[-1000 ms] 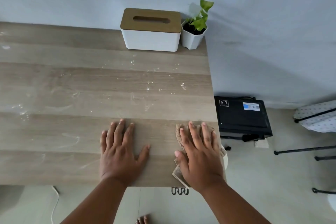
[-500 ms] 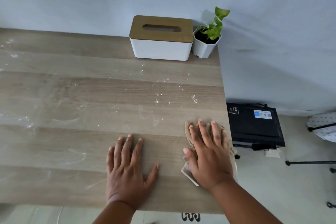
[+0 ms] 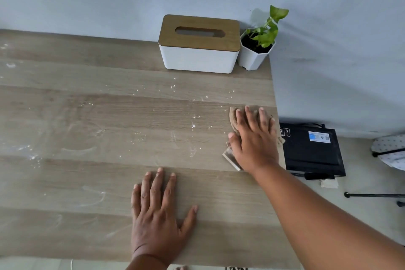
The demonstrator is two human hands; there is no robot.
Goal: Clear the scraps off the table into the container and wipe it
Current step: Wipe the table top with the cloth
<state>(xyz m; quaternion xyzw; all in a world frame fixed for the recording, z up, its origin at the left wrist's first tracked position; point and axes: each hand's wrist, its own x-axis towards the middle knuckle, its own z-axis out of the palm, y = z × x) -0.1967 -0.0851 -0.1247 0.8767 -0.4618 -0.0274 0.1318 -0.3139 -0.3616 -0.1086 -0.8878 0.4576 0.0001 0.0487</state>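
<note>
At counter point(image 3: 109, 182) right edge: our right hand point(image 3: 255, 140) flat, fingers straight, pressing tan cloth point(image 3: 234, 116); left hand point(image 3: 157, 215) flat, empty, bracing. Risk: white crumbs point(image 3: 194, 125) swept off edge; no container visible

Wooden table point(image 3: 87, 116): perhaps crumbs point(image 3: 193, 125), cloth point(image 3: 235, 116).

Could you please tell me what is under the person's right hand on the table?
The right hand presses flat on a tan cloth at the table edge; cloth shows beyond the fingertips and thumb, the rest is covered.
</note>
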